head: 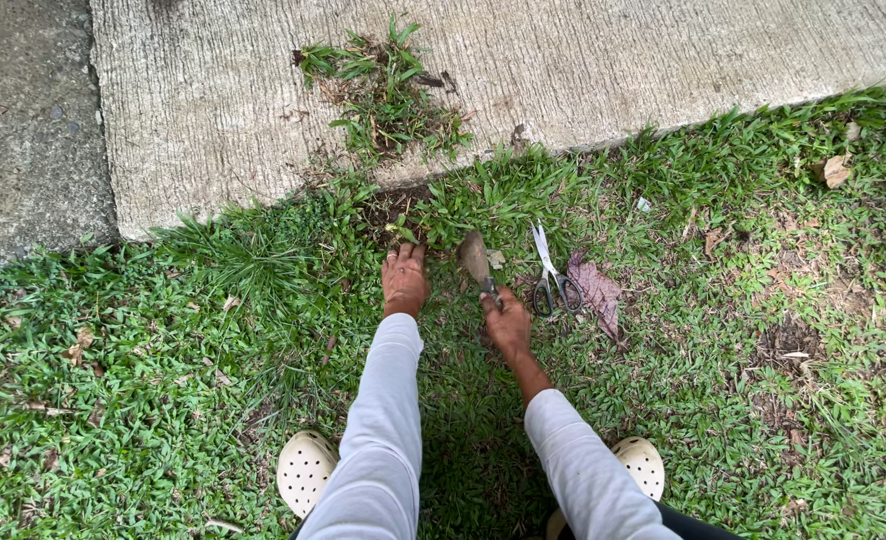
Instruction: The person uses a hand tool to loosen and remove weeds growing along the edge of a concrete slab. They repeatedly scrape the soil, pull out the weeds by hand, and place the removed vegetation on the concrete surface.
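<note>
Green grass (213,400) everywhere below a pale concrete slab (563,60); right hand (508,322) closed around the handle of a small trowel (477,262), blade tilted up and forward, long axis running away from the body toward the slab edge. Left hand (404,278) pressed flat-ish into the turf just left of the blade, fingers curled down among the stems; hard to tell whether gripping a tuft or only resting. Bare soil patch (388,212) straight ahead of both hands, nearer the left. Scissors (553,275) lying shut on the grass just right of the trowel, points toward the slab, beside a brown dead leaf (598,295). Heap of pulled weeds (383,90) on the concrete, well beyond. Trowel handle hidden inside the fist; white clogs (305,470) partly cut off by grey sleeves (383,420).
</note>
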